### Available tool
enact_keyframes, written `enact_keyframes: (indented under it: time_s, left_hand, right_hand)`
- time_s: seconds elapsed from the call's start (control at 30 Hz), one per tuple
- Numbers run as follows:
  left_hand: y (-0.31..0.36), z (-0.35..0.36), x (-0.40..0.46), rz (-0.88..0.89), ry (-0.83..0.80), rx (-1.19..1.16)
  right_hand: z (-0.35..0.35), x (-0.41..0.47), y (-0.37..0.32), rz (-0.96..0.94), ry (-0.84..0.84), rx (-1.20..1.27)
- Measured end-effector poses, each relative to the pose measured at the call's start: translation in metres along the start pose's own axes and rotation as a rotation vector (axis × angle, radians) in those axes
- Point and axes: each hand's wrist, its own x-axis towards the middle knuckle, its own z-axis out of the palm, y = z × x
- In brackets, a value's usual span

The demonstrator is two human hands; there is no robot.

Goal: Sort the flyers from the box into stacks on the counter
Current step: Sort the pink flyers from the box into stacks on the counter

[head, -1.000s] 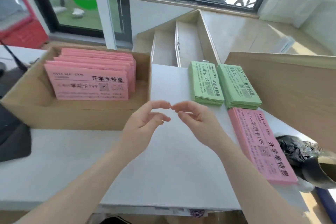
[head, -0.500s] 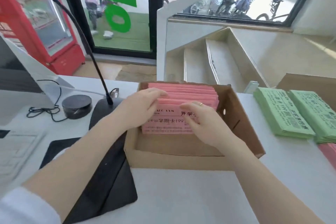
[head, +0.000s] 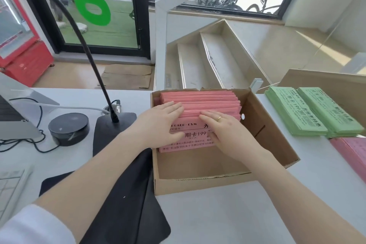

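Inside the cardboard box [head: 217,182], left hand [head: 158,125] and right hand [head: 227,130] flat, fingers straight, on pink flyers [head: 198,103]

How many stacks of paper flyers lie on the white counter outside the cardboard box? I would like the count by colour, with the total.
Green paper flyer stacks: 2, lying side by side right of the box
Pink paper flyer stacks: 1, cut off by the right edge of the view
Total: 3
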Motion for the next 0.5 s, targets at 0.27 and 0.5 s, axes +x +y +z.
enact_keyframes:
  time_s: [0.27, 0.5]
  left_hand:
    - [0.000, 0.004, 0.001, 0.031, 0.015, 0.041]
    - [0.005, 0.008, -0.009, 0.138, 0.381, -0.165]
  right_hand:
    - [-0.004, 0.008, -0.013, 0.035, -0.047, -0.128]
    - [-0.009, 0.001, -0.011, 0.117, -0.111, -0.167]
